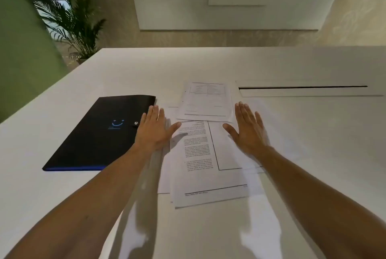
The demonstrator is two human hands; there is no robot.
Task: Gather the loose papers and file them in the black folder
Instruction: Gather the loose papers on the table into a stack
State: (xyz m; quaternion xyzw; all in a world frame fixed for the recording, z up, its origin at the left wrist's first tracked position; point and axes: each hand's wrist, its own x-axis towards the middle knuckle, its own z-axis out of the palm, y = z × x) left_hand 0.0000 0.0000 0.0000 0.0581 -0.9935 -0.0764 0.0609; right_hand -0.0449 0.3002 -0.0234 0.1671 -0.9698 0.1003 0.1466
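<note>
Several loose printed papers (200,154) lie overlapping on the white table (62,196), spread from the middle toward me. A further sheet with a table printed on it (206,102) lies on top at the far end. The black folder (94,133) lies shut to the left of the papers, with a blue smile mark and a snap button. My left hand (155,129) is flat and open at the left edge of the papers, beside the folder. My right hand (247,127) is flat and open on the right side of the papers. Neither hand holds anything.
A long cable slot (302,87) runs across the table at the back right. A potted palm (71,18) stands beyond the table's far left corner, next to a green wall (20,50).
</note>
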